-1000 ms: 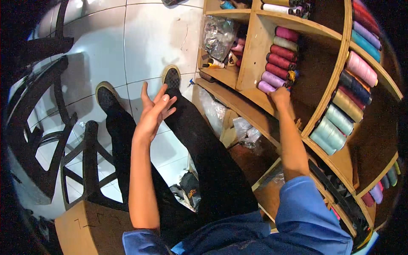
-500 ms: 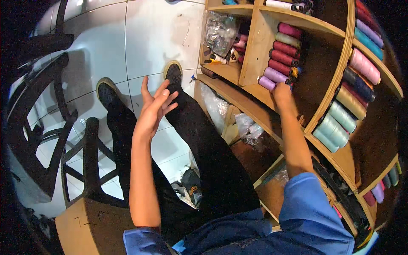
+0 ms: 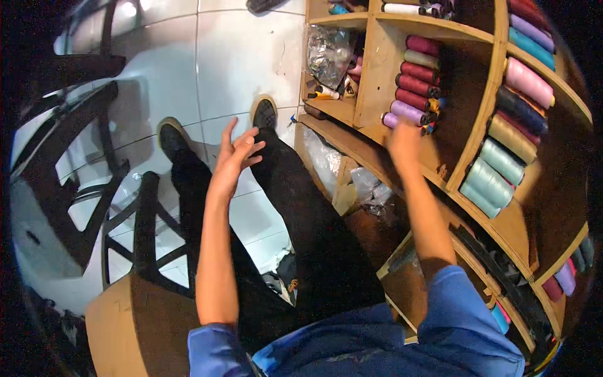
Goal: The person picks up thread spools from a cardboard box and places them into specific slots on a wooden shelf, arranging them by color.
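Loosely splayed left hand [image 3: 236,160]; right hand [image 3: 405,146] outstretched at front lilac spool [image 3: 390,120], grip unclear.

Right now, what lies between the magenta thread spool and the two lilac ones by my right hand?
In the head view, one beige spool and three dark red spools lie between the magenta spool and the lilac spools by your right hand.

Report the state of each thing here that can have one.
Left hand: raised, fingers spread, empty.
Right hand: at the lower purple spool, grip unclear.
Upper purple spool: on its side.
Dark red spools: on their sides.
Pale blue-green spools: on their sides.
Clear plastic bag: wrinkled, filled.
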`<state>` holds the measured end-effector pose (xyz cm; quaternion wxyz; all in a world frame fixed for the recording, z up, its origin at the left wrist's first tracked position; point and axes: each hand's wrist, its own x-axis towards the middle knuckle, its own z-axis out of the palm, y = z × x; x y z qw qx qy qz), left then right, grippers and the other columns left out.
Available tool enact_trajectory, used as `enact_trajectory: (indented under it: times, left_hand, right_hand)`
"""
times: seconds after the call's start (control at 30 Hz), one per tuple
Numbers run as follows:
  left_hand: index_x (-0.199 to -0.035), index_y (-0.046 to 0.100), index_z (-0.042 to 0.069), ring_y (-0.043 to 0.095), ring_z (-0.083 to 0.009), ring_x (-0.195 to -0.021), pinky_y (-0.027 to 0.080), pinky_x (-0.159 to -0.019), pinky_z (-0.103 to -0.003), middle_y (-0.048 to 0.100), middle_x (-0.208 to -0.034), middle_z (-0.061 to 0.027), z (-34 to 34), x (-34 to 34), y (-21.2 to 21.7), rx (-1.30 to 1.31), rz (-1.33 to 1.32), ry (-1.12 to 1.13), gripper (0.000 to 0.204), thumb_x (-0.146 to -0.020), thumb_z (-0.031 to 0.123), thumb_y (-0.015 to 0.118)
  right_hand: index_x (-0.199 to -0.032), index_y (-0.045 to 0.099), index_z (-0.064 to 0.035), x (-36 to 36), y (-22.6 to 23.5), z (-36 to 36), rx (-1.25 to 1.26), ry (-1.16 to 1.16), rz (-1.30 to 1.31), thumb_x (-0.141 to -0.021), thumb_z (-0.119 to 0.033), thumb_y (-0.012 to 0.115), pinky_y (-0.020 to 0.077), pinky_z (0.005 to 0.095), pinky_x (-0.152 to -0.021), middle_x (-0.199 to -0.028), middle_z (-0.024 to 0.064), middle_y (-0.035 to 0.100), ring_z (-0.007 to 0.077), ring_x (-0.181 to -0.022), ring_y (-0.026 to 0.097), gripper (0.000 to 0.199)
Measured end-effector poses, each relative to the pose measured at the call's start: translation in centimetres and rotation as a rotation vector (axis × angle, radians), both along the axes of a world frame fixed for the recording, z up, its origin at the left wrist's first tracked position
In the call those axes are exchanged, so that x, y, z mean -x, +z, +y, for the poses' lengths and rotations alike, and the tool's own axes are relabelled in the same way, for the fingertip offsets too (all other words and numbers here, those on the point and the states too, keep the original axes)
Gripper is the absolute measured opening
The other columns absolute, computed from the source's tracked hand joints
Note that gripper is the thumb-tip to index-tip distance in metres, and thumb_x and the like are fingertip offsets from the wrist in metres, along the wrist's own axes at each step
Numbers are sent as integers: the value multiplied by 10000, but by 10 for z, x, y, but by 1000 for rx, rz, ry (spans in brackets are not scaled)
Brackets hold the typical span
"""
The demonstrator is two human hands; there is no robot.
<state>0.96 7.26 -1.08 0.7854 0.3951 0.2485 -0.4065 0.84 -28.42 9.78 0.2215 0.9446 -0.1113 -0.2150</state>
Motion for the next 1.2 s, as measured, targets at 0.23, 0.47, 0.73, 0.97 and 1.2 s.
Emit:
enact_trajectory:
  times: [0.23, 0.47, 0.73, 0.97, 1.2]
  left_hand:
    - [-1221, 511, 78, 537, -95, -758, 451, -631, -217, 560, -972, -36, 64, 61, 95, -612, -279, 74, 494, -743, -47, 507]
    - [-1072, 553, 18, 592, -155, -837, 468, -677, -259, 616, -929, -86, 153, 137, 387, -1026, -916, 412, 362, -730, -80, 480]
    - [-995, 569, 20, 605, -211, -816, 485, -701, -311, 619, -884, -118, 359, 321, 376, -1482, -2, 657, 215, -802, 115, 559]
    - [-1099, 525, 20, 561, -366, -943, 449, -850, -419, 576, -994, -206, 400, 347, 229, -1714, -15, 29, 439, -739, 247, 635]
    - [-1314, 295, -21, 423, -357, -1165, 380, -933, -512, 410, -1275, -192, 368, 286, 157, -1722, 143, -122, 872, -628, 292, 732]
  right_hand:
    - [-917, 636, -39, 24, 45, 209, -922, 37, 372, -738, -110, 594, 478, 423, -787, -865, 191, 636, 368, -844, 606, 197]
    - [-961, 648, -35, 2, 68, 240, -1056, 272, 616, -759, -157, 622, 485, 376, -805, -935, 170, 650, 317, -891, 625, 238]
    - [-956, 638, -27, -34, 12, 230, -905, 191, 530, -758, -188, 627, 493, 342, -662, -811, 151, 664, 231, -725, 647, 255]
    - [-995, 617, -20, 26, 39, 311, -862, 383, 626, -769, -171, 615, 491, 364, -686, -818, 177, 657, 287, -743, 640, 272]
    - [-1021, 597, -71, 67, 66, 350, -889, 417, 723, -793, -202, 637, 486, 369, -666, -766, 168, 650, 297, -720, 634, 266]
